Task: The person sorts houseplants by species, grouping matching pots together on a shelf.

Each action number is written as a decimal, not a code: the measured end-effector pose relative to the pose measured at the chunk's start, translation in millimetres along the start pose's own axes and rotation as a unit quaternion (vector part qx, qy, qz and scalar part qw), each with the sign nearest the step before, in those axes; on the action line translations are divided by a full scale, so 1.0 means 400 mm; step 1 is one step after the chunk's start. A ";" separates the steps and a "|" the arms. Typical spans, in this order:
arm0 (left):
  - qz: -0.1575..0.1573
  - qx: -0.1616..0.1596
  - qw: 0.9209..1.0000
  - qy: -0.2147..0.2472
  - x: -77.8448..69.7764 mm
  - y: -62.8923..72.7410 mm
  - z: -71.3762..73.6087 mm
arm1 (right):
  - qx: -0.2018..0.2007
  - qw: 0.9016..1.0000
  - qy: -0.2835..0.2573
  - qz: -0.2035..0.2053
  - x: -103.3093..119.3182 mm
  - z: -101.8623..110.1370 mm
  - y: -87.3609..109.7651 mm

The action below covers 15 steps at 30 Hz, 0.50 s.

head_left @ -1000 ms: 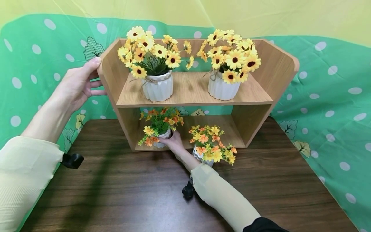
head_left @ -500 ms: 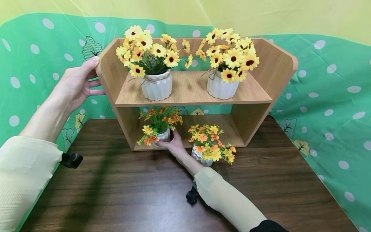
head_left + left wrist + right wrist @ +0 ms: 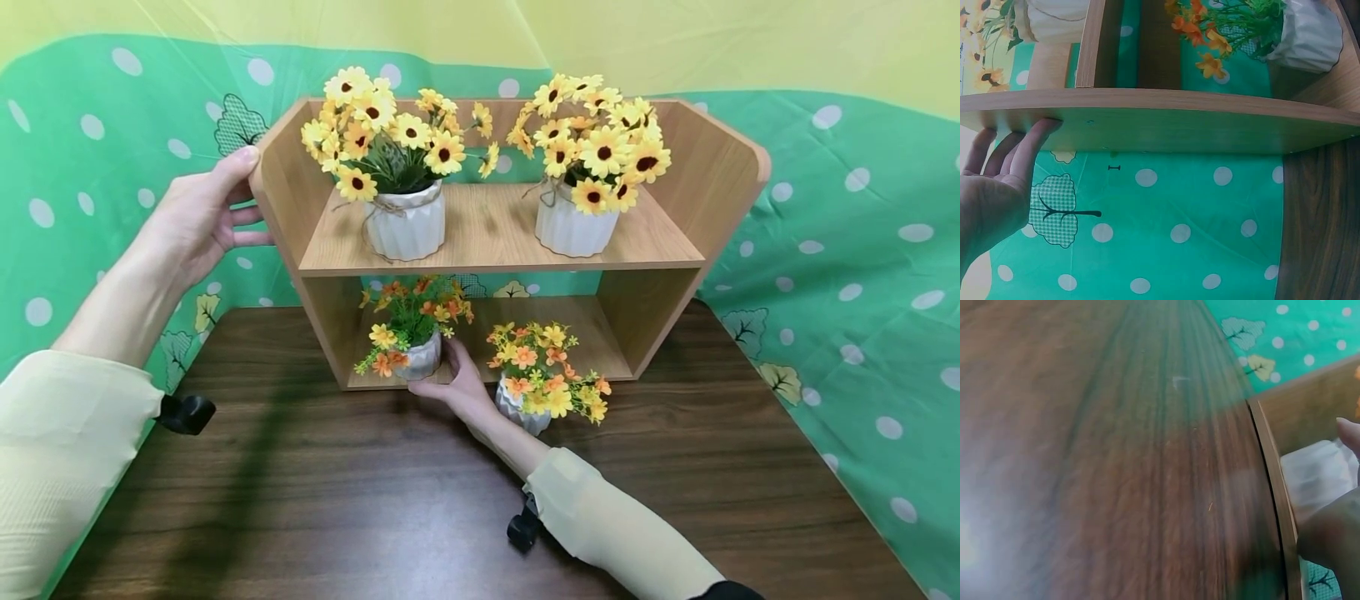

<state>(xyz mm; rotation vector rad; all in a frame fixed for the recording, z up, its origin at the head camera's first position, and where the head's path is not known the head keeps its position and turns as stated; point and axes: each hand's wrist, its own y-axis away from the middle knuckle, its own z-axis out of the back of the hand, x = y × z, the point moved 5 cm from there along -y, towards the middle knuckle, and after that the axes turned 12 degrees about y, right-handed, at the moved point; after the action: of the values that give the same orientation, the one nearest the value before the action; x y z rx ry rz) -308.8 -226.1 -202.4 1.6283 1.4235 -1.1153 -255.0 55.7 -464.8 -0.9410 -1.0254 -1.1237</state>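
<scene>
My left hand [image 3: 197,218] touches the outer left side of a wooden two-tier shelf [image 3: 495,268]. In the left wrist view its fingers [image 3: 1032,147] reach nearly straight to the side panel. My right hand [image 3: 467,390] is at the lower tier, beside a white pot of orange and yellow flowers [image 3: 420,357]. That pot stands at the tier's left end. The thumb is lowered off the pot's front, and the fingers are spread behind its right side. A similar small flower pot [image 3: 523,408] stands right of my right wrist, at the shelf's front edge.
Two white pots of yellow daisies stand on the upper tier, a left one [image 3: 405,223] and a right one [image 3: 576,223]. Under the shelf is a dark wooden table [image 3: 360,500]. A green dotted cloth [image 3: 847,250] hangs behind and at the sides.
My right thumb has come off the left small pot, and my right forearm has shifted right and toward me. The pot stays in place. My left hand has hardly moved.
</scene>
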 end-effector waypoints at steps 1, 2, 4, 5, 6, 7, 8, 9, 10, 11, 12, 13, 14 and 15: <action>0.000 0.000 1.000 0.000 0.000 0.000 0.000 | 0.001 1.000 0.007 -0.001 -0.001 0.001 0.005; 0.000 -0.001 1.000 0.000 0.001 0.000 0.001 | 0.004 1.000 0.012 -0.002 0.000 0.002 0.010; 0.001 -0.002 1.000 0.001 0.000 0.001 0.000 | 0.007 1.000 0.025 -0.004 0.000 0.005 0.021; 0.001 -0.002 1.000 0.001 0.000 0.001 0.000 | 0.009 0.999 0.032 -0.006 0.000 0.006 0.027; 0.002 -0.003 1.000 0.003 0.000 0.001 0.000 | 0.011 0.999 0.039 -0.010 -0.001 0.008 0.033; 0.002 -0.003 1.000 0.004 0.000 0.001 -0.001 | 0.014 0.999 0.045 -0.015 -0.002 0.009 0.039; 0.002 -0.003 1.000 0.006 0.000 0.002 -0.001 | 0.015 0.998 0.050 -0.017 -0.002 0.009 0.045; 0.003 -0.004 1.000 0.006 -0.001 0.002 -0.002 | 0.016 0.998 0.054 -0.019 -0.002 0.010 0.051; 0.003 -0.003 1.000 0.008 -0.001 0.002 -0.002 | 0.017 0.998 0.056 -0.021 -0.004 0.012 0.056; 0.002 -0.003 1.000 0.008 -0.001 0.002 -0.003 | 0.018 0.998 0.057 -0.021 -0.004 0.012 0.062; 0.002 -0.003 1.000 0.009 -0.001 0.002 -0.003 | 0.019 0.998 0.060 -0.023 -0.005 0.013 0.067; 0.002 -0.003 1.000 0.010 -0.001 0.002 -0.004 | 0.020 0.998 0.061 -0.023 -0.005 0.014 0.073; 0.001 -0.003 1.000 0.011 -0.001 0.003 -0.003 | 0.021 0.997 0.065 -0.022 -0.005 0.016 0.078; 0.001 -0.003 1.000 0.012 -0.001 0.003 -0.003 | 0.023 0.997 0.071 -0.024 -0.005 0.018 0.083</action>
<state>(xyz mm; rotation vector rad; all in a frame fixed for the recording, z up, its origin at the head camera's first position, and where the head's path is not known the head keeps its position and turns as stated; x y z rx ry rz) -307.3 -225.3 -201.5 1.6428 1.4397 -1.0931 -223.9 69.1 -467.5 -0.7920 -0.9569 -1.1843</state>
